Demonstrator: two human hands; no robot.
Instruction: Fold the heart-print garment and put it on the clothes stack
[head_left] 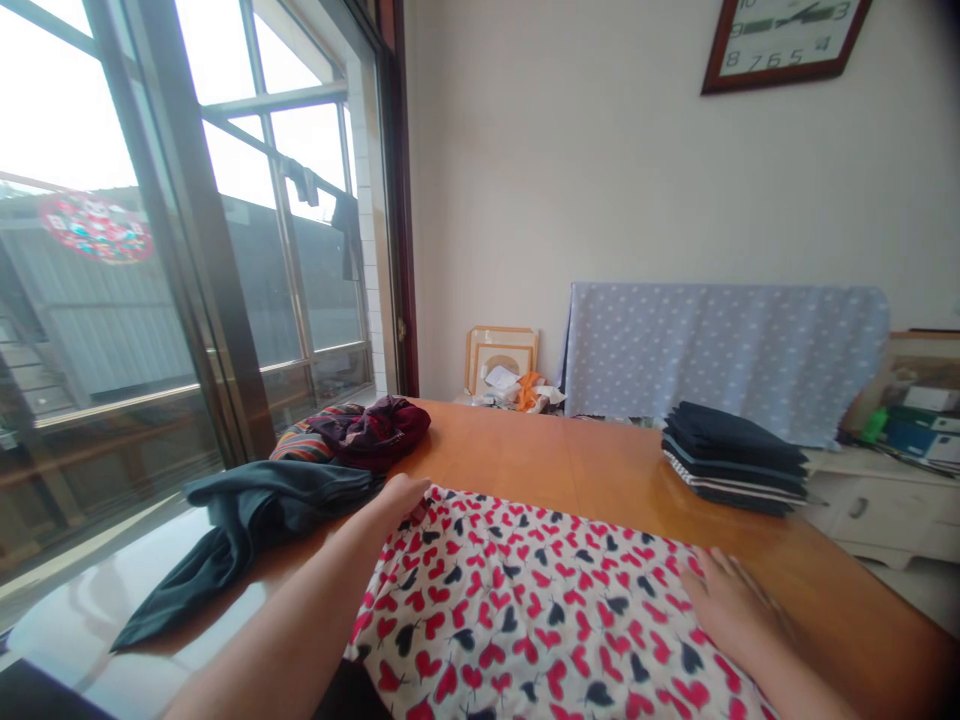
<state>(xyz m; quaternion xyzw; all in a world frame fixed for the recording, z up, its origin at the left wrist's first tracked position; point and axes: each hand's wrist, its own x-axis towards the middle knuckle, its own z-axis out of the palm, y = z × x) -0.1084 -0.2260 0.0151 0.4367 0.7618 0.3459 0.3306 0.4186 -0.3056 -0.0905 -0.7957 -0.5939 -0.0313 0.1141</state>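
Observation:
A white heart-print cloth (525,610), patterned in red and dark blue, lies spread over the near part of the wooden table. I cannot tell what kind of garment or piece it is, as its near end runs out of view. My left hand (409,496) is closed on its far left corner, fingertips partly hidden. On the right edge of the cloth my right hand (731,600) rests flat, with the fingers stretched out over the edge towards the tabletop.
A crumpled dark green garment (277,505) lies left of my left arm, with a bundled maroon and striped garment (375,430) behind it. A stack of folded dark clothes (731,465) stands at the table's (600,460) far right. A window (262,250) borders the left side.

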